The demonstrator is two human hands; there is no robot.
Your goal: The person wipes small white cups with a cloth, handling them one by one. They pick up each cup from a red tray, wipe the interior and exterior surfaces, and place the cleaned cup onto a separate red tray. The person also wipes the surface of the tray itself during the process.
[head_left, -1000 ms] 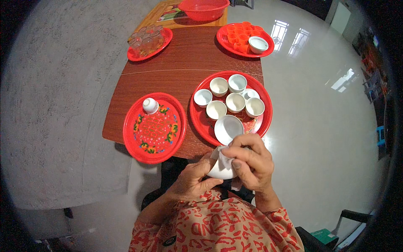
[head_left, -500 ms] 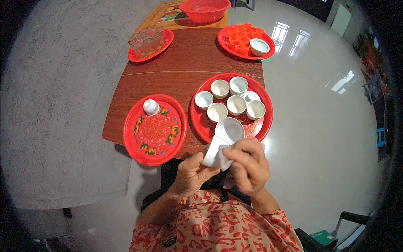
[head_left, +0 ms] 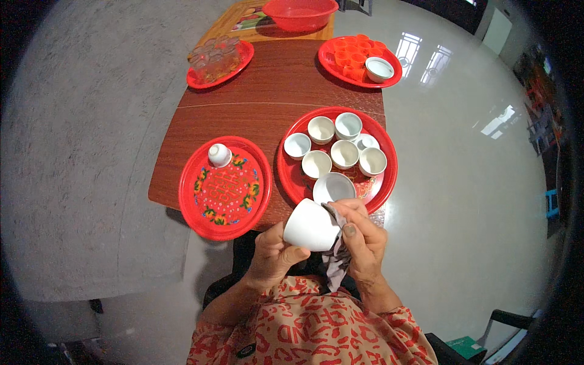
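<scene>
My left hand (head_left: 273,258) grips a white cup (head_left: 309,225) by its base, the cup tipped on its side in front of my body. At the cup's rim, my right hand (head_left: 364,243) pinches a crumpled grey cloth (head_left: 337,261), which hangs down below the fingers. Just beyond lies a round red tray (head_left: 389,182) bearing several small white cups (head_left: 345,154) and a larger white bowl (head_left: 334,188). To the left, another red tray (head_left: 193,213) with a flower pattern carries one white cup (head_left: 219,156) upside down.
On the brown table (head_left: 274,79), a red plate of clear glasses (head_left: 214,55) stands far left. A red plate (head_left: 325,59) with orange cups (head_left: 359,52) and a lidded white bowl (head_left: 379,69) stands far right. Behind is a red basin (head_left: 301,15).
The cup in my left hand has turned, so more of its outer side shows. My right hand has shifted to its rim, and more of the cloth hangs free.
</scene>
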